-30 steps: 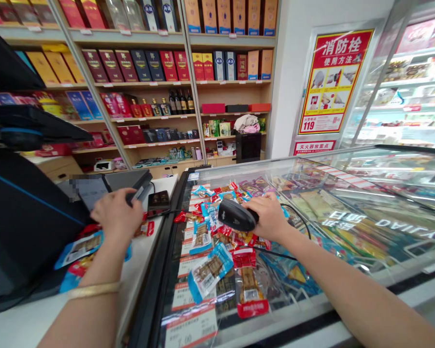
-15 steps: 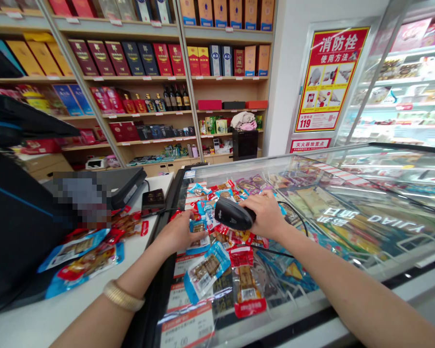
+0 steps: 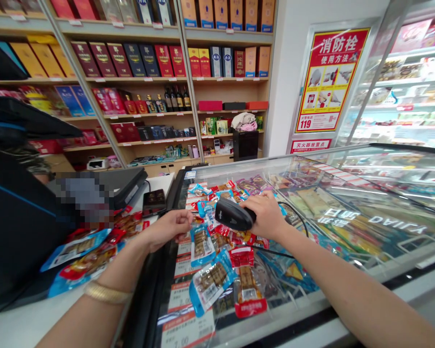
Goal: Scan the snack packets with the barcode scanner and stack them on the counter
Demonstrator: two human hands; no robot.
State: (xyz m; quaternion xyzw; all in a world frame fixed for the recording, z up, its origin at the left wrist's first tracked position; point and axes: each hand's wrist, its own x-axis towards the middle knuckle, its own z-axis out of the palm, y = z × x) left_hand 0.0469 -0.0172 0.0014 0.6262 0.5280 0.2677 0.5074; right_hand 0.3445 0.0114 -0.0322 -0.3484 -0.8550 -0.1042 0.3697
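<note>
My right hand [image 3: 266, 215] is wrapped round the handle of a black barcode scanner [image 3: 232, 214], its head pointing left over the snack packets. My left hand [image 3: 172, 228] hovers at the left edge of the glass top, fingers curled and partly apart, with no packet seen in it. Just right of it lies a blue-edged packet [image 3: 202, 243]. Nearer to me are another blue-edged packet [image 3: 212, 282] and a red-ended packet [image 3: 247, 285] on the glass. More small red and blue packets lie beneath and behind the scanner.
More packets [image 3: 79, 246] lie on the white counter [image 3: 25, 321] at left, beside a black screen [image 3: 18, 217] and a phone [image 3: 154, 202]. The scanner's cable crosses the glass freezer [image 3: 348, 193]. Shelves of boxes [image 3: 137, 60] stand behind.
My left hand has drawn back to the left, off the blue-edged packet. The nearer blue-edged packet has shifted slightly right. My right hand and the scanner have stayed put.
</note>
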